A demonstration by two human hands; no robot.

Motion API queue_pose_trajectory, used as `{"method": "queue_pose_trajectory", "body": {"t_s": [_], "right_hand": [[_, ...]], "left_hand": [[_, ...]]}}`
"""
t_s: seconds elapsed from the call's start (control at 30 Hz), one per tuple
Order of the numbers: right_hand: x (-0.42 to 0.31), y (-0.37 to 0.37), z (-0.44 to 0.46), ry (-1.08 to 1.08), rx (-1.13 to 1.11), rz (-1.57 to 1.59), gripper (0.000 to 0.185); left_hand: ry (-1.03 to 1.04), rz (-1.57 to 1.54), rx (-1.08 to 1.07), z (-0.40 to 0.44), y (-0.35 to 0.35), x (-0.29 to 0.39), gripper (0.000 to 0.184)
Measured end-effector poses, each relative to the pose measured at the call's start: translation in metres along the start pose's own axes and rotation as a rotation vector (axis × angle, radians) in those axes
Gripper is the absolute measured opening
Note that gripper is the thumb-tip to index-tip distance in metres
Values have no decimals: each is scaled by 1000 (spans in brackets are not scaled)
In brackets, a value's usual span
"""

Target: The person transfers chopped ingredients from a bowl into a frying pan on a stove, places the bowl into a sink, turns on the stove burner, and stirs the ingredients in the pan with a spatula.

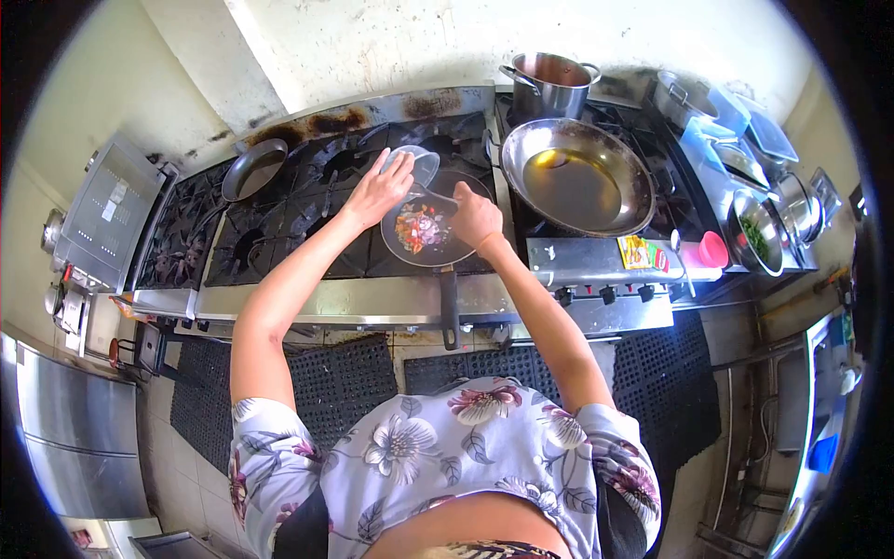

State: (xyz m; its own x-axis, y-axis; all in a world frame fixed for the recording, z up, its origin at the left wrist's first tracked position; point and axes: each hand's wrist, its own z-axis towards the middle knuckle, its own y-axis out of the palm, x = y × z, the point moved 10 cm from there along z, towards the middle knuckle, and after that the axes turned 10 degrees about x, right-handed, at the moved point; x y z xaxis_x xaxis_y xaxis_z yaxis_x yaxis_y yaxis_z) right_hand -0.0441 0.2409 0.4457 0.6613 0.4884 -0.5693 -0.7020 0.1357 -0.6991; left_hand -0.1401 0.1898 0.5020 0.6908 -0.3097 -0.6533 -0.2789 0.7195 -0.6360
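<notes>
While left hand (pixel 383 191) holds bowl (pixel 425 168) and right hand (pixel 477 219) grips utensil (pixel 439 197), scraping low over pan (pixel 453 250) should limit spills.

The frying pan (pixel 461 245) was dark grey, its handle (pixel 450 312) black, and the chopped vegetables (pixel 421 228) in it were mottled red, white and purplish pink. The tub (pixel 425 168) above was clear. To the right, the wide pan (pixel 520 149) was silver around golden-brown oil (pixel 573 194); the far pot (pixel 560 102) was silver too, reddish brown inside. A yellow-and-red packet (pixel 634 252) lay left of a bright pink cup (pixel 713 249), and green leaves (pixel 752 238) showed farther right. Nearest, the pale lilac-white shirt (pixel 466 452) bore white and maroon flowers with grey leaf sprays. Black mats (pixel 345 382) carried a dotted grid.
</notes>
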Motion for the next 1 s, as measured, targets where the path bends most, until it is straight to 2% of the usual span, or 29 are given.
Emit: {"method": "queue_pose_trajectory", "body": {"t_s": [0.17, 0.33, 0.57, 0.63, 0.7, 0.8, 0.93, 1.0], "right_hand": [[7, -3, 12, 24, 123, -55, 32], [0, -5, 5, -23, -59, -51, 23], [28, -9, 12, 44, 142, -24, 21], [25, -2, 6, 53, 37, -34, 21], [20, -1, -1, 32, -74, -39, 23], [32, -8, 0, 145, -33, -40, 21], [57, 6, 4, 306, -21, -25, 21], [60, 16, 5, 337, -8, 13, 20]], "left_hand": [[21, 5, 25, 0, 1, 4, 17], [36, 31, -8, 1, 4, 2, 18], [24, 34, -12, 1, 13, 1, 23], [9, 17, -24, 2, 13, 0, 22], [-19, -8, -48, 2, 14, -4, 20], [-96, -65, 0, -1, 13, -15, 26], [-312, -268, 46, 2, 0, -28, 39], [-319, -291, 89, 4, -7, -14, 28]]}}
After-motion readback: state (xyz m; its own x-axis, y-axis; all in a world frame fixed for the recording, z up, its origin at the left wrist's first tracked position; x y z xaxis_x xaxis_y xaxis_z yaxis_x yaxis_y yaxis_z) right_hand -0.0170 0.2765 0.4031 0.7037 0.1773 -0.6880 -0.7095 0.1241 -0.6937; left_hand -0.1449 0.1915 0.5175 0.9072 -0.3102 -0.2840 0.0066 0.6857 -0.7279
